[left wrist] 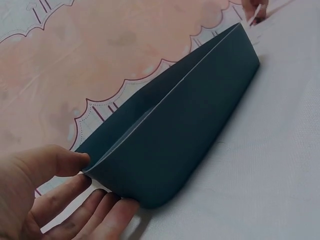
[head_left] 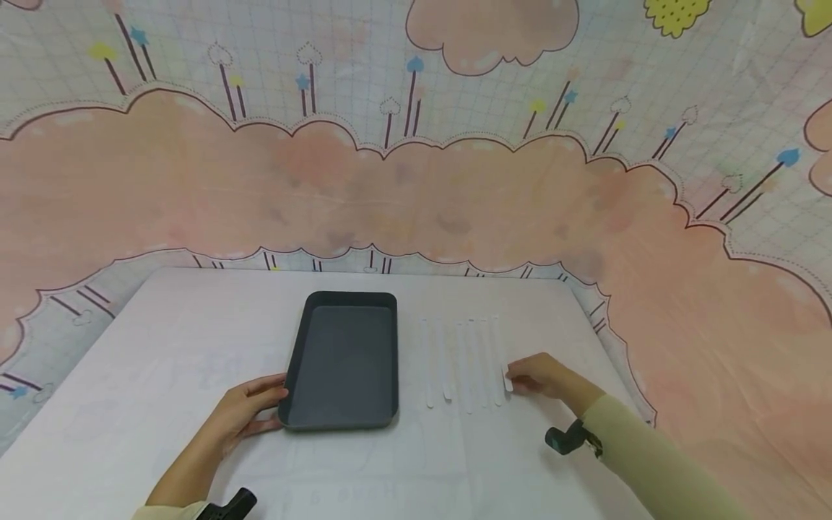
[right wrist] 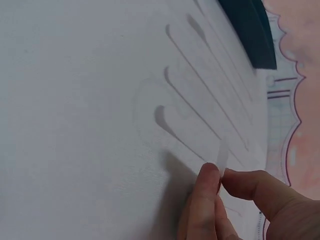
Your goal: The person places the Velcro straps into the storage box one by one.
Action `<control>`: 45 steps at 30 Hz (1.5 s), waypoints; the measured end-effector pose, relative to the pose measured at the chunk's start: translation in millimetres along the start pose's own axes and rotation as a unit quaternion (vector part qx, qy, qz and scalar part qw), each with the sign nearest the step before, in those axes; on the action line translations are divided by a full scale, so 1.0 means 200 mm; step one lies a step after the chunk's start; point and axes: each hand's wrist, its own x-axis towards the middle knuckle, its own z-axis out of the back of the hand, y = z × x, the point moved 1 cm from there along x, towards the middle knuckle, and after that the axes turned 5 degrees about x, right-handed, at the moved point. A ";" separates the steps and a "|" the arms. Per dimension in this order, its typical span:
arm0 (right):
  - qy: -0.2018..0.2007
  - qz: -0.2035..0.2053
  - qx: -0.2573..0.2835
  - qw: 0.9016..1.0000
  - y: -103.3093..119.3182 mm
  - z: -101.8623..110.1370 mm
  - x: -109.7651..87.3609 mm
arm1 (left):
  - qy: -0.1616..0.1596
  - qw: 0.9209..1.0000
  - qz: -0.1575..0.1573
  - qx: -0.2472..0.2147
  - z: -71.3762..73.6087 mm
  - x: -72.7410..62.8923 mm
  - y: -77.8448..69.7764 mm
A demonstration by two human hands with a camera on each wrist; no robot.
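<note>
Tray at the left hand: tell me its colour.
Dark grey in the head view, which shows the tray best.

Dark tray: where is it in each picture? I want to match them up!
Head: the dark tray lies just below the middle, a little left of center.
Left wrist: the dark tray slants from the left hand, at lower left, toward the upper right.
Right wrist: only part of the dark tray shows, at the top right.
Shared landmark: the peach cloud-print cloth.

Staged indoor recording corner, perhaps, cloud-print backdrop [head_left: 416, 195], white-topped table [head_left: 195, 325], wrist-worn camera [head_left: 567, 438]
</note>
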 end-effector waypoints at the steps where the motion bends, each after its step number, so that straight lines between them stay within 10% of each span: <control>1: 0.002 -0.005 0.004 1.000 0.00 0.00 0.00 | -0.002 1.000 0.001 -0.001 0.00 0.00 0.00; 25: 0.098 -0.044 0.140 0.984 0.03 0.08 -0.03 | -0.010 1.000 -0.001 -0.014 -0.01 -0.02 0.03; 45: 0.103 -0.032 0.142 0.984 0.12 0.14 -0.08 | -0.023 1.000 0.001 -0.007 -0.02 -0.02 0.04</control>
